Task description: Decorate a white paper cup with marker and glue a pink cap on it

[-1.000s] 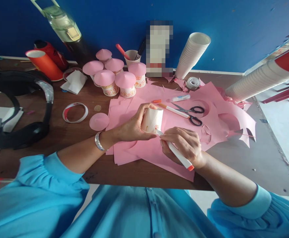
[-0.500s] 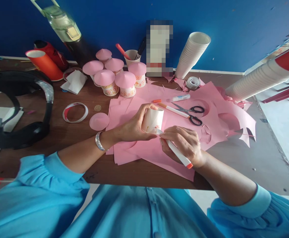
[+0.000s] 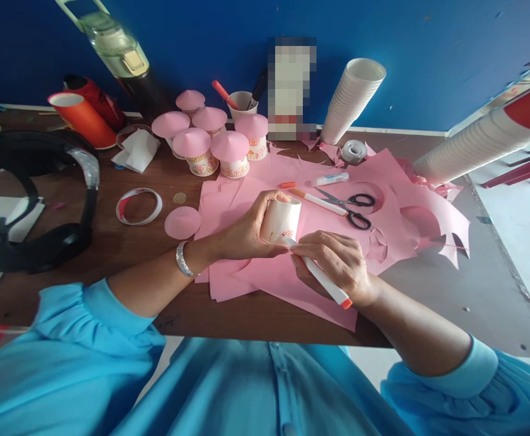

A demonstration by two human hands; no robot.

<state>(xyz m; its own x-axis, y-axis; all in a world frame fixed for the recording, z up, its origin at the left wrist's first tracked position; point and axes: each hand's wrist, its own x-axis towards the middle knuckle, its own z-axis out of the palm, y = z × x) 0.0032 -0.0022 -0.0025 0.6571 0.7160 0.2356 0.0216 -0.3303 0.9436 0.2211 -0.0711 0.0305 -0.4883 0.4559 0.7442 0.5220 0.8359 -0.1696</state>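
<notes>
A white paper cup (image 3: 283,217) with small red and yellowish drawings near its lower edge is tilted in my left hand (image 3: 246,227), whose fingers wrap round its left side. My right hand (image 3: 335,263) pinches a white marker (image 3: 321,280) with an orange-red end. Its tip is at the drawn part of the cup; whether it touches, I cannot tell. Beneath both hands lie sheets of pink paper (image 3: 232,275). Just beyond the cup rest an orange-and-white marker (image 3: 321,203), its orange cap (image 3: 287,184) and black-handled scissors (image 3: 353,209).
Several decorated cups with pink cone tops (image 3: 231,148) stand at the back. A loose pink cone (image 3: 182,223) and a tape roll (image 3: 138,206) lie left, near a black headband device (image 3: 85,200). Stacked white cups (image 3: 353,97) lean by the blue wall (image 3: 410,54); a glue stick (image 3: 332,179) lies ahead.
The marker tip has shifted slightly left along the cup, and my right hand has moved a little with it. The red drawing shows more clearly. Both holds are unchanged.
</notes>
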